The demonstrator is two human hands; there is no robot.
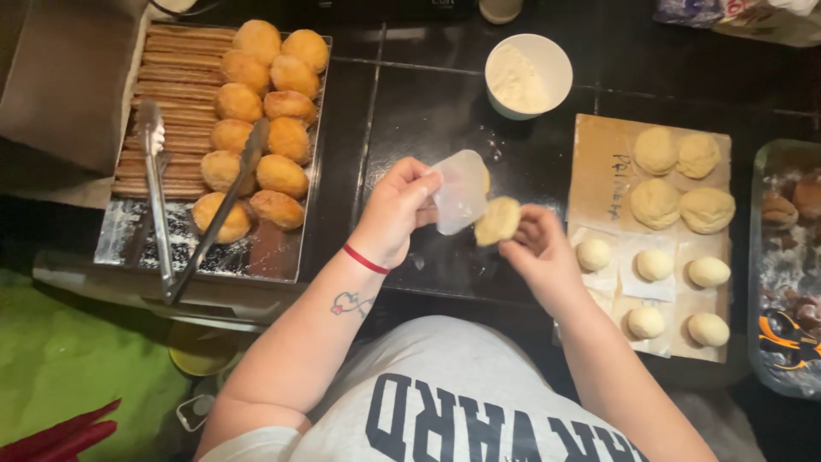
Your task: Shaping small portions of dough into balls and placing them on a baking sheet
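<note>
My left hand [395, 212] pinches a small translucent sheet of paper [460, 190] by its edge, above the dark counter. My right hand [535, 250] holds a flattened round piece of pale dough [498, 221] at its fingertips, touching the lower edge of the paper. A red band circles my left wrist. To the right, a brown paper sheet [599, 162] carries several flattened dough pieces [656, 151] at the back and several small dough balls [654, 264] on white paper squares at the front.
A metal tray [265, 257] at left holds several golden fried buns, long ridged fried sticks and metal tongs [156, 197]. A white bowl of flour [528, 75] stands at the back. A clear container [787, 265] sits at the right edge.
</note>
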